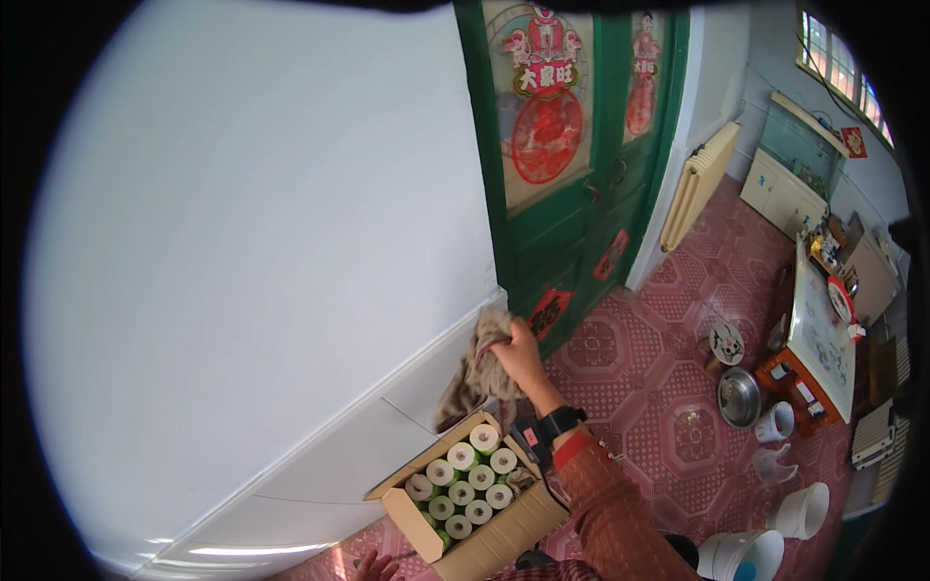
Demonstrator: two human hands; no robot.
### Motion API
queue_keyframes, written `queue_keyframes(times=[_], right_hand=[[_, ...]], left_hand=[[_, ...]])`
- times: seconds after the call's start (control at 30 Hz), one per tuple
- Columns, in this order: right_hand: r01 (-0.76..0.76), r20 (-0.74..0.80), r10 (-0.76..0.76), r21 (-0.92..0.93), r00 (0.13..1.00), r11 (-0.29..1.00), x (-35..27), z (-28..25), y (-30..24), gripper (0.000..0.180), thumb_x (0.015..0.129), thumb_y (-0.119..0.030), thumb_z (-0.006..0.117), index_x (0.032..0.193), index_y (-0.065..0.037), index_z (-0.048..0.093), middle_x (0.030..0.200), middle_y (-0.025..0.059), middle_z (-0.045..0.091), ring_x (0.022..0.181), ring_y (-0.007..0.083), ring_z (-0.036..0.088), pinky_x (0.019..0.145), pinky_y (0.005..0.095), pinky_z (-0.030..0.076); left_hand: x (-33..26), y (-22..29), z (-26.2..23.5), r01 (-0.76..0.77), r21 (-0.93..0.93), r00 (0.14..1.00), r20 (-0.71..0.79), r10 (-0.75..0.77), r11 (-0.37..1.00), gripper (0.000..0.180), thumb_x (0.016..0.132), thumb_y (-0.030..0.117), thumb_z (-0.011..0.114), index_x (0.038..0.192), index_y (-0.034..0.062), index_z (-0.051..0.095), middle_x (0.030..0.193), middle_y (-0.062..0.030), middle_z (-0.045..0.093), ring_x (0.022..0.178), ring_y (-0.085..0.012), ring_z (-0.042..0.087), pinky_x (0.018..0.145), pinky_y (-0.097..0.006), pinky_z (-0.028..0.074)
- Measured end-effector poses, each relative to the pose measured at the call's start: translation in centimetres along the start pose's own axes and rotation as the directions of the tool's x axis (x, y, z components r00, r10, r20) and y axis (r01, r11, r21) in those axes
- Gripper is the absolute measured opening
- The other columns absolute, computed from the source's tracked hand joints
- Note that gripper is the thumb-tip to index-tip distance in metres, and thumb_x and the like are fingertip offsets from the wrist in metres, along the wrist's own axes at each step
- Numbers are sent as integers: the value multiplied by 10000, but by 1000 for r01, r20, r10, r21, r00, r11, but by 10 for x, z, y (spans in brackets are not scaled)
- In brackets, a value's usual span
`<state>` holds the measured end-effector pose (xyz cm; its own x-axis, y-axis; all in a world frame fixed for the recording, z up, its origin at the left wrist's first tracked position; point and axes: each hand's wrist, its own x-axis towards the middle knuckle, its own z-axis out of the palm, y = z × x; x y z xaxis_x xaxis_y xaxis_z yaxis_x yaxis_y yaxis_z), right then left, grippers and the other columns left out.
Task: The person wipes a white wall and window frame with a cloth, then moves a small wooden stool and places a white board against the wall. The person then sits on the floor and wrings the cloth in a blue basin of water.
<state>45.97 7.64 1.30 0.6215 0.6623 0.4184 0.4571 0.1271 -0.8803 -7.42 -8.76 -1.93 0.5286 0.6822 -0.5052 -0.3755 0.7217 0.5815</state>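
Note:
My right hand (521, 356) is closed round a crumpled grey-brown cloth (475, 380). The cloth lies against the top ledge of the white wall tiling (417, 397), beside the green door frame, and part of it hangs down. A dark band sits on my right wrist, below a rust-coloured sleeve. At the lower edge my left hand (376, 567) shows only partly, its fingers apart and holding nothing. Between the hands, by the wall, stands an open cardboard box (528, 523) with several white paper rolls (481, 475) upright inside.
The green double door (542, 242) with red decorations is ahead. A cream radiator (699, 184) stands past it. On the right are a table (823, 329), a metal basin (739, 398), a round stool (726, 344) and white buckets (802, 510) on the red patterned floor (678, 426).

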Motion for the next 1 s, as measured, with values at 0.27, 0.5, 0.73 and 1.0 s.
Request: queue_keyframes(times=[0.27,0.5,0.73,1.0], right_hand=[[-21,-7,20,-539,1000,842,14,24,-4,315,795,-105,677,1079,-10,578,1067,183,546,944,396,627,754,479,530],[-431,762,28,336,647,838,-90,87,-72,311,805,74,544,1113,44,572,992,95,643,949,216,671,750,354,578],[-747,969,-118,241,216,619,-207,131,-134,446,802,31,567,1247,21,598,1125,23,668,980,97,592,915,275,481],[-874,997,-35,82,74,479,-249,140,-163,496,818,5,591,1312,4,551,1207,55,631,1100,133,572,969,282,454]], left_hand=[[-24,-13,-16,-28,-5,981,-194,26,1000,432,1006,346,510,1407,187,482,1346,-124,574,1241,-316,541,1020,-564,436],[-14,-10,-14,-35,37,986,-165,40,999,425,1006,317,535,1391,143,489,1306,-120,606,1185,-323,583,961,-521,491],[8,9,3,-119,96,990,-65,126,988,751,962,541,538,1553,199,224,1527,-107,346,1405,-304,347,1045,-664,366],[26,33,7,-242,-75,970,7,243,967,458,1017,212,519,1443,99,390,1384,-93,521,1243,-268,541,1039,-466,469]])
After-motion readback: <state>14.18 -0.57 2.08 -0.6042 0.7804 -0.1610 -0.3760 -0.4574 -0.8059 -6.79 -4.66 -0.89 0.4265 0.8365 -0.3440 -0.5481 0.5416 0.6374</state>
